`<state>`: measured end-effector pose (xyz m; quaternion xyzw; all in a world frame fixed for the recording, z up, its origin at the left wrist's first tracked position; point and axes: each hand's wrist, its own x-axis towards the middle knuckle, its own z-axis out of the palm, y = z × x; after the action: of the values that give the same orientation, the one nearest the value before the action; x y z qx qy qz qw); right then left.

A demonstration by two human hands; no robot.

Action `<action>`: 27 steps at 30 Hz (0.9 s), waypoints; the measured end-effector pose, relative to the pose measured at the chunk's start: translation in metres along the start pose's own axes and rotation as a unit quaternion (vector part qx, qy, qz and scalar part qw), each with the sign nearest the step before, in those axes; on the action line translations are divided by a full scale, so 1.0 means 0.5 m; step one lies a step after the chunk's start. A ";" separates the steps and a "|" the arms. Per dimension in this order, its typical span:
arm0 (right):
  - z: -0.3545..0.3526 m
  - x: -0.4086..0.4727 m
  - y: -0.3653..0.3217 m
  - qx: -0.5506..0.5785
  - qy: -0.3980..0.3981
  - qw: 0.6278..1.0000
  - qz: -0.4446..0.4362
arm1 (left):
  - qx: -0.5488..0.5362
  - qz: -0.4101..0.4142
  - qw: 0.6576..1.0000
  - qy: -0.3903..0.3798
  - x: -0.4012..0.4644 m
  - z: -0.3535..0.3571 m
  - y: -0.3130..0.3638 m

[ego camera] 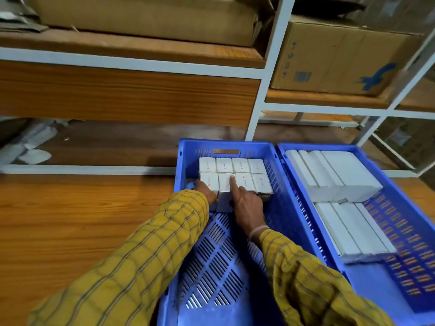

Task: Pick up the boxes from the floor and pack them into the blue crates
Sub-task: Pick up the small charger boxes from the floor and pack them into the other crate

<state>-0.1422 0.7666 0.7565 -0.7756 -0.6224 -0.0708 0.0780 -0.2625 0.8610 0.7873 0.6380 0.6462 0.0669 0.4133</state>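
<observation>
Your right hand [247,203] is pressing an extended index finger onto the small white boxes [234,176], its other fingers curled and holding nothing, while your left hand [206,191] is gripping the block's near-left corner box. These boxes are sitting two rows deep at the far end of the left blue crate [223,267]. The right blue crate [400,243], touching it, is holding longer white boxes [341,180], and both are lying before a shelving rack [268,74] carrying a cardboard carton [336,57]

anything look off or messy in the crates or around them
Nothing stands out in the blue plastic crates: the small white boxes and long white boxes sit in tidy rows. Only crumpled white wrapping lies loose under the shelf at left.
</observation>
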 end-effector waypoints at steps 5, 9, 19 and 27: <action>-0.019 0.015 -0.009 -0.084 -0.032 0.996 0.016 | -0.041 -0.009 0.999 -0.008 0.000 0.025 0.008; -0.026 0.006 -0.009 -0.070 -0.026 0.997 0.008 | -0.031 -0.005 0.999 0.017 -0.003 0.035 0.008; -0.033 -0.010 -0.007 0.033 -0.060 0.997 0.022 | 0.107 0.074 0.980 0.147 -0.024 0.058 0.006; -0.071 -0.027 -0.011 0.116 -0.155 0.979 0.064 | 0.111 0.118 0.986 0.041 -0.061 0.021 0.025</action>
<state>-0.1509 0.7478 0.7885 -0.8008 -0.5802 0.1283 0.0744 -0.2510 0.8317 0.8017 0.7484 0.5863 0.0688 0.3023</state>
